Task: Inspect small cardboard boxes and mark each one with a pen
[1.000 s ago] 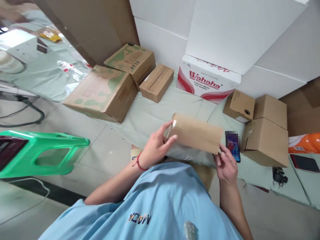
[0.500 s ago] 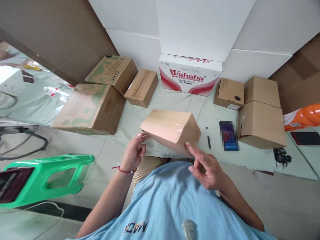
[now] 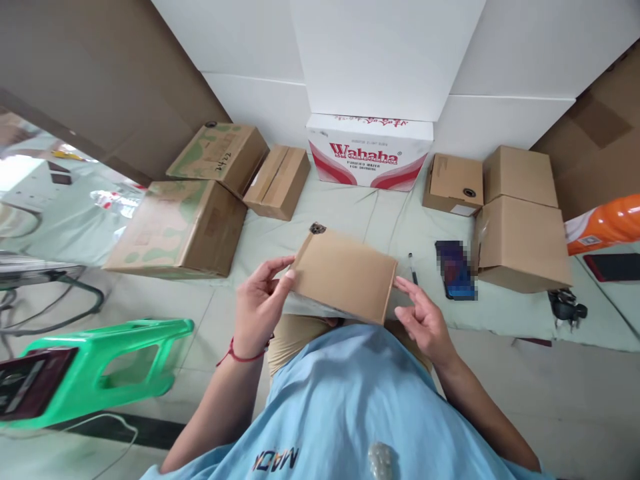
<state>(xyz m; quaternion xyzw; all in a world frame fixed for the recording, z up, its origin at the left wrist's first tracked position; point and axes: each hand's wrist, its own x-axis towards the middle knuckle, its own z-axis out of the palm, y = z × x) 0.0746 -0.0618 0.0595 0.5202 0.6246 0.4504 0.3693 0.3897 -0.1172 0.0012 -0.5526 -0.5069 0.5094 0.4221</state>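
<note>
A plain brown cardboard box (image 3: 345,277) is tilted up in front of me, over the near edge of the cloth-covered surface. My left hand (image 3: 263,293) is closed on its left end, with the thumb on the facing side. At the right end, the fingers of my right hand (image 3: 420,317) press against the edge while its thumb stands apart from the cardboard. A dark round mark shows at the box's upper left corner. The underside of the box is hidden. Just right of it lies a pen (image 3: 413,268), partly behind my right fingertips.
A white Wahaha carton (image 3: 370,153) stands at the back. Brown boxes sit at left (image 3: 200,227) and right (image 3: 523,240). A phone (image 3: 455,270), keys (image 3: 567,308) and an orange bottle (image 3: 607,223) lie rightward. A green stool (image 3: 165,353) stands at left.
The box has been turned, so a different broad face and the dark corner mark now show. My left hand has moved up onto its left end; my right hand has shifted right, to its end edge.
</note>
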